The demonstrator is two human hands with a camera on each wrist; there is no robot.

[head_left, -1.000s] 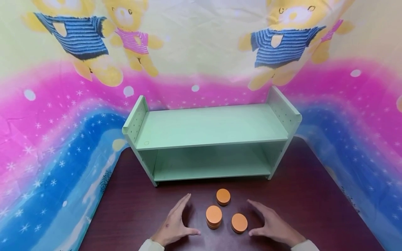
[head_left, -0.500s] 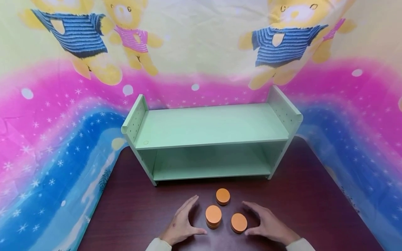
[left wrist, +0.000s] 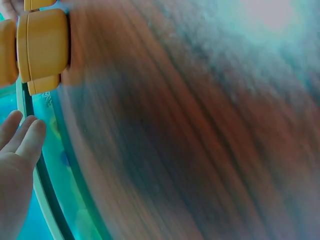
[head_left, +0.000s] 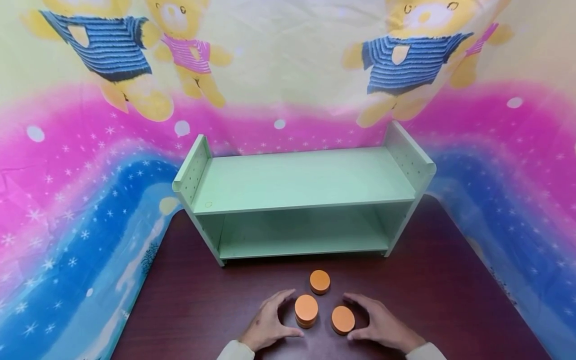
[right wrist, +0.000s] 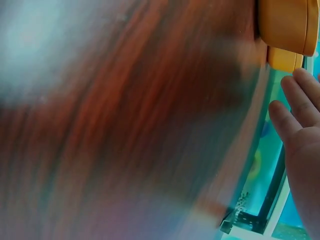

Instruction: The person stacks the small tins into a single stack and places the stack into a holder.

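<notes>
Several round orange lidded tins sit on the dark wood table. In the head view, two appear stacked (head_left: 306, 308), one (head_left: 343, 320) stands to the right, and another (head_left: 320, 282) lies farther back. My left hand (head_left: 269, 321) curves beside the stack, thumb and fingers spread, with a gap between. My right hand (head_left: 380, 322) curves around the right side of the right tin, its thumb very close; I cannot tell if it touches. The left wrist view shows the stack's lower tin (left wrist: 45, 44); the right wrist view shows the right tin (right wrist: 285, 25) above my fingers.
A pale green two-level shelf (head_left: 301, 182) stands on the table (head_left: 180, 310) behind the tins. Around the table hangs a cloth backdrop (head_left: 279, 75) printed with teddy bears. The side panels of the shelf rise above its upper board.
Both hands have moved inward toward the tins, the left hand to the right and the right hand slightly left. The tins have stayed in place.
</notes>
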